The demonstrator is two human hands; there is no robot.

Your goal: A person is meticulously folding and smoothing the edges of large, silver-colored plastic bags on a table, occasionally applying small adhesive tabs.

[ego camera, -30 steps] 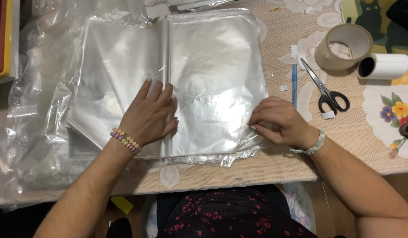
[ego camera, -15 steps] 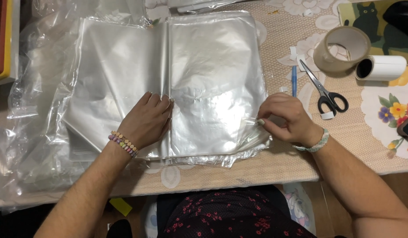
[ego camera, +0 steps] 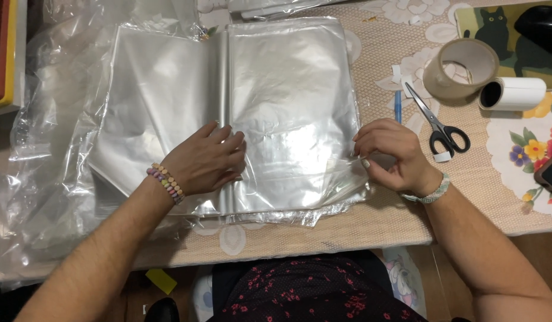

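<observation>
Plastic bags (ego camera: 288, 113) lay stacked centre-surface (ego camera: 371, 232). Left hand (ego camera: 207, 161), flat and spread, pinned the stack against sliding; right hand (ego camera: 389, 155), at 3 o'clock, pinched the top sheet's edge to separate it.

One camera, worn on the head, looks almost straight down and close onto the near edge of the table (ego camera: 377, 235). The far part of the table runs out at the top of the view, its right end at the right side. Both forearms enter from the bottom corners.
</observation>
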